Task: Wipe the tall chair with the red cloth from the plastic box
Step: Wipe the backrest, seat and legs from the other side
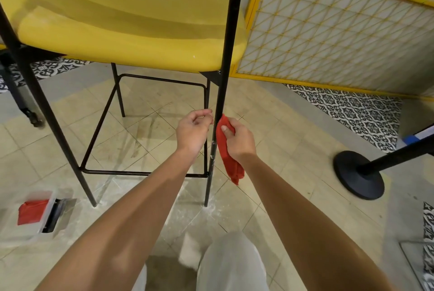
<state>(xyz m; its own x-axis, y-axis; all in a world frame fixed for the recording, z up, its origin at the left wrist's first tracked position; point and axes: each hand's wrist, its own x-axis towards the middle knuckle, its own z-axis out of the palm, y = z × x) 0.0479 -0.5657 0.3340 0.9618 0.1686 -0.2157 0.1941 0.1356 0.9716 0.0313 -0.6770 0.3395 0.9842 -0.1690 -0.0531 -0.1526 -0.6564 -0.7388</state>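
The tall chair has a yellow seat (131,39) and thin black metal legs. Its near right leg (223,83) runs down the middle of the view. My right hand (239,140) grips the red cloth (226,156) and presses its top against the right side of that leg; the rest of the cloth hangs down. Just left of the same leg, my left hand (192,133) hovers with fingers curled and nothing in it. The clear plastic box (35,217) lies on the floor at the lower left with another red cloth (31,212) inside.
A black footrest bar (141,173) joins the chair legs low down. A black stanchion base (359,175) stands on the tiles at the right. A yellow-framed mesh panel (328,32) leans behind the chair. My knee (232,262) is at the bottom.
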